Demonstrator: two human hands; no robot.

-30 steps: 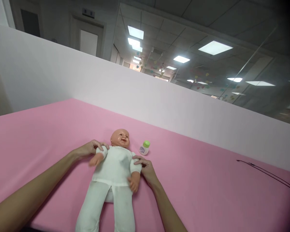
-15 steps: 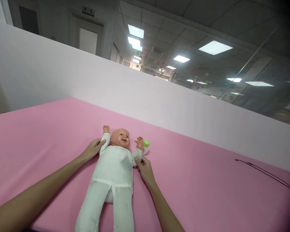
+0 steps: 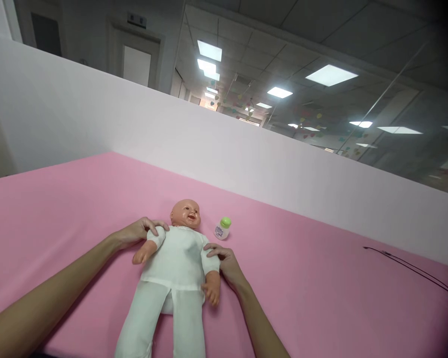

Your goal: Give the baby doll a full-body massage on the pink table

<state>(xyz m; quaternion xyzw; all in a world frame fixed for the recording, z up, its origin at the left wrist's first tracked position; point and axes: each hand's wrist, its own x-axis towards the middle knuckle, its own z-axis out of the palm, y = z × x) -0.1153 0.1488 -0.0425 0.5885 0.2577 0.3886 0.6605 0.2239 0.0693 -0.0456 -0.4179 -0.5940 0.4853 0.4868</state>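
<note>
A bald baby doll (image 3: 175,258) in a white top and trousers is being borne face-up by a pink padded surface (image 3: 302,288). One sleeved upper arm is being held in a narrow grip by the left hand (image 3: 138,232); the other is being clasped likewise by the right hand (image 3: 227,264). A small green-capped bottle (image 3: 223,228) is being supported near the doll's head, and a thin black cord (image 3: 414,268) well apart, at right.

Bare forearms (image 3: 56,288) angled inward; left hand (image 3: 139,232), right hand (image 3: 227,262) both curled.
</note>
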